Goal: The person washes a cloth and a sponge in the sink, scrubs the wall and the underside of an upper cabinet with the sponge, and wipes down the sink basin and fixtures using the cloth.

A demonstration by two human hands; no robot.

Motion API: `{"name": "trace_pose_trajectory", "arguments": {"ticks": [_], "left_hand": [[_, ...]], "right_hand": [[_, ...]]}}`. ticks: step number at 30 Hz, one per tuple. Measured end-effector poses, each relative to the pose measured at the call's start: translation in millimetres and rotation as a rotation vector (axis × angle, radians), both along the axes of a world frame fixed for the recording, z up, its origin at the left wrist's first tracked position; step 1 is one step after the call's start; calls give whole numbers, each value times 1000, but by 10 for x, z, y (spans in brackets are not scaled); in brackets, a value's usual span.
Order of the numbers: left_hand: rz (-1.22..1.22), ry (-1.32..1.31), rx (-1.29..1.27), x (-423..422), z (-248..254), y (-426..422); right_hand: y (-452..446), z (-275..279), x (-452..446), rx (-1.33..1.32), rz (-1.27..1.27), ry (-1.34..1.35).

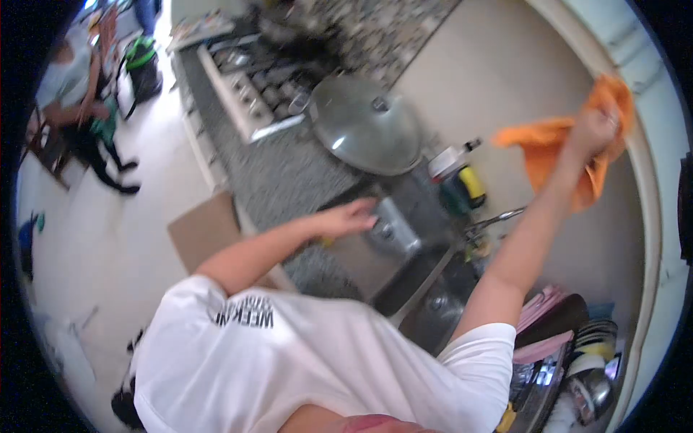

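Observation:
My right hand (598, 133) is raised high at the right, its fingers closed around a bunched orange cloth (546, 148). Loose ends of the cloth hang to both sides, in front of the wall and close to the pale frame along it. Lower and nearer my body, my left hand (351, 216) hovers over the metal sink (364, 263), fingers partly stretched and holding nothing that I can see. Between the hands, behind the sink, stand bottles (460, 184) with white, green and yellow parts, beside the faucet (498, 218).
A large domed glass lid (367, 123) leans beside the stove (249, 90) on the grey counter (271, 169). Dishes in a rack (552, 361) stand at the lower right. A seated person (72, 90) is at the far left, near a black-and-green bag (143, 68).

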State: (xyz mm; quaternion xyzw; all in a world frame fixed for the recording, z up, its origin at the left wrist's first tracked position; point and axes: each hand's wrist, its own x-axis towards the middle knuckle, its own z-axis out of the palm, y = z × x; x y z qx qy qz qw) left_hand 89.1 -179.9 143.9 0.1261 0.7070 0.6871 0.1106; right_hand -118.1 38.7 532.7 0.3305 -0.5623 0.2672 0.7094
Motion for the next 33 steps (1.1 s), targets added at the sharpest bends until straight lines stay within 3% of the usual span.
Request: {"name": "trace_pose_trajectory", "arguments": {"ticks": [2,4,6,8,9,10,12,15,16,18,19,20,22,23,26,27,28,30,33], "left_hand": [[-91,-196,493,195,336,87],[-26,-320,786,218,487,313],[149,-490,1014,190,609,516],[-11,-218,1196,79,456,547],[91,19,1260,75,215,592],[127,-158,1290,191,280,480],[413,-335,1011,360,231,388],[523,-371,926,511,70,281],[570,-350,778,543,69,286],[652,-297,476,576,110,311],[638,-120,474,597,17,318],[666,-55,208,651,39,267],[697,57,-326,820,148,159],[717,-27,-553,885,189,111],[677,-187,-890,945,183,73],[613,-301,-830,923,77,45],[689,-128,-1010,949,-31,52],[829,241,-1353,1067,-219,127],[718,53,-1230,1072,-285,110]], "right_hand": [[-298,-525,917,-230,-23,-426],[-609,-1162,1381,-333,618,-731],[-783,-1787,1836,-243,784,-1010],[-765,-2340,1954,-37,882,-1149],[-700,-2593,1872,143,916,-1190],[-568,-2809,1755,171,1137,-1345],[-324,-3248,1487,229,1596,-1624],[-500,-4201,1050,-346,1315,-2090],[-588,-4548,952,-390,1255,-2202],[-708,-5178,986,-267,1238,-2357],[-743,-5402,1035,-164,1254,-2387],[-777,-5612,1091,-52,1268,-2412],[-861,-5965,1167,167,1257,-2382],[-913,-6151,1198,279,1235,-2339],[-1034,-6526,1181,573,1095,-2081],[-1027,-6588,1118,656,1005,-1982],[-988,-6621,1061,735,899,-1889],[-895,-6336,1137,965,459,-1665],[-808,-6293,1162,945,627,-1809]]}}
